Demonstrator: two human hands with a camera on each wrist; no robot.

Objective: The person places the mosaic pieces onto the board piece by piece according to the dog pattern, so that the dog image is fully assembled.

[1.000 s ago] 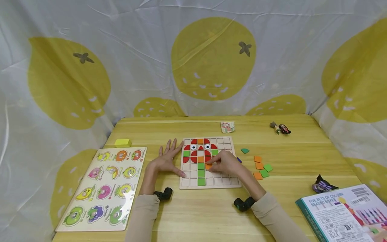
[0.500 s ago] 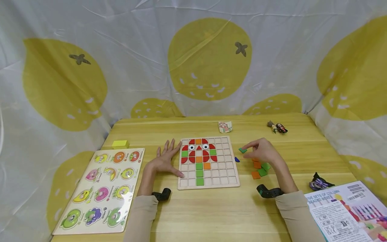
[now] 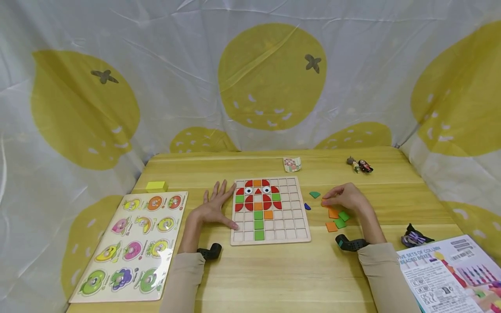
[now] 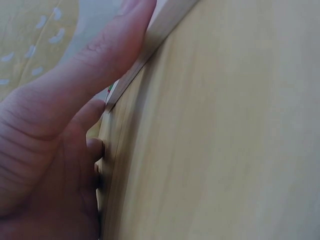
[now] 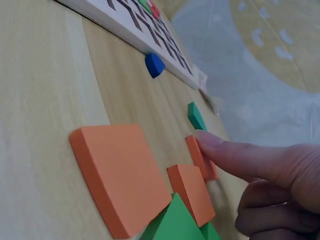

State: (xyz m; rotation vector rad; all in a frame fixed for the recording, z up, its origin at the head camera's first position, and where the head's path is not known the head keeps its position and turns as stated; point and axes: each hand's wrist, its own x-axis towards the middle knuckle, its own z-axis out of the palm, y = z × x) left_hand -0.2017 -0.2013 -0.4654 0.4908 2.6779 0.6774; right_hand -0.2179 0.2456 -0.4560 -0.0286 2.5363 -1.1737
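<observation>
My right hand (image 3: pixel 346 196) pinches an orange square tile (image 5: pixel 201 158) at the right of the table. In the right wrist view one digit lies on that tile's edge, and the rest of the grasp is hidden. My left hand (image 3: pixel 213 211), fingers spread, rests at the left edge of a wooden grid board (image 3: pixel 291 234), its thumb over the rim. Red, green and orange pieces and two eye pieces form a figure in the grid, with an orange tile (image 3: pixel 268 214) beside the green column. More orange tiles (image 5: pixel 122 175) and green tiles (image 5: pixel 175 222) lie near my right hand.
A teal piece (image 3: pixel 315 194) and a blue piece (image 3: pixel 307 206) lie right of the board. Behind it is a small picture card (image 3: pixel 292 164). A fruit puzzle board (image 3: pixel 129 243) and yellow block (image 3: pixel 157 186) stand left; figurines (image 3: pixel 360 165) and a printed box (image 3: pixel 446 269) are right.
My right hand has left the orange tile in the grid, moved right past the teal piece, and come down on a loose orange tile. The left hand stays put.
</observation>
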